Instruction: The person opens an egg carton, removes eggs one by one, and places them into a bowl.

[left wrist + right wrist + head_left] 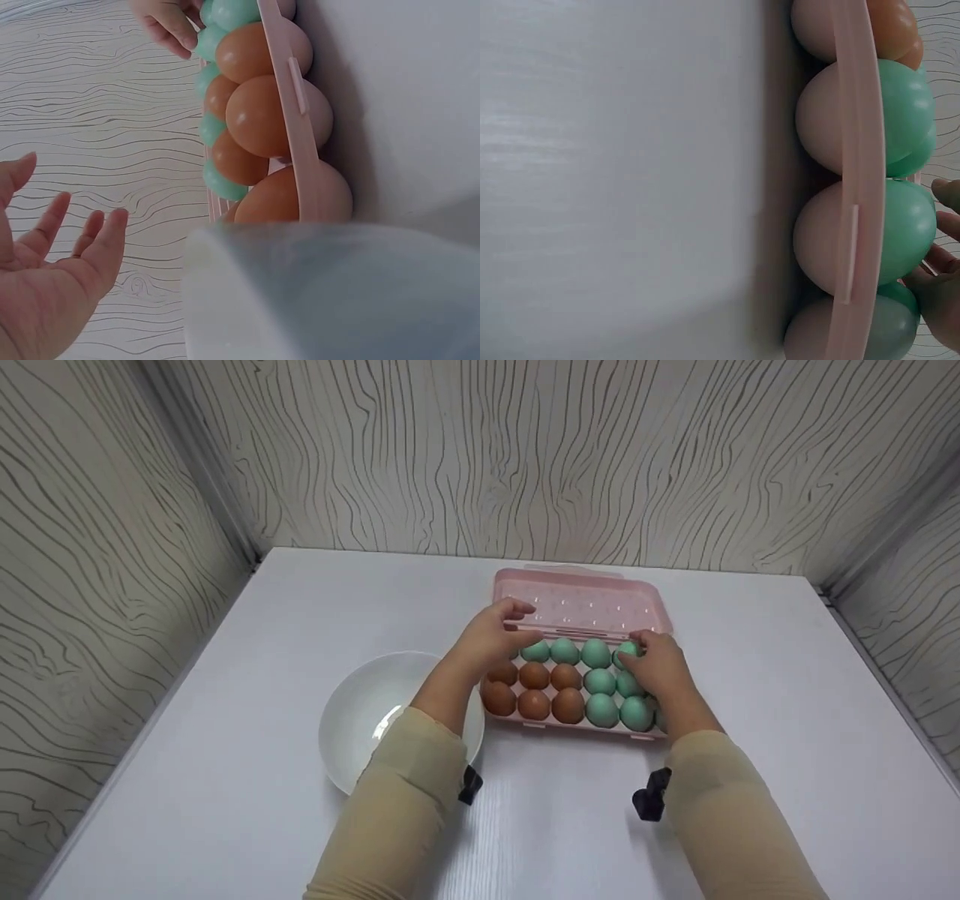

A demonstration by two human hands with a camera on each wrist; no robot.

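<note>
A pink egg carton [555,724] lies open with its lid [581,592] folded back. Brown eggs [568,706] fill the front and middle rows on the left, and green eggs [602,710] fill the right side and the back row. My right hand [666,667] has its thumb and fingertips around a green egg [624,651] in the back row at the right. Over the carton's left end hovers my left hand [487,641], its fingers spread and nothing in them. Seen in the left wrist view, the left palm [52,300] is empty.
A wide white bowl [352,727] stands left of the carton, partly under my left forearm. Both rest on a white table [555,810]. Wood-patterned panels [525,457] enclose the back and sides. Each wrist carries a small black camera mount [651,795].
</note>
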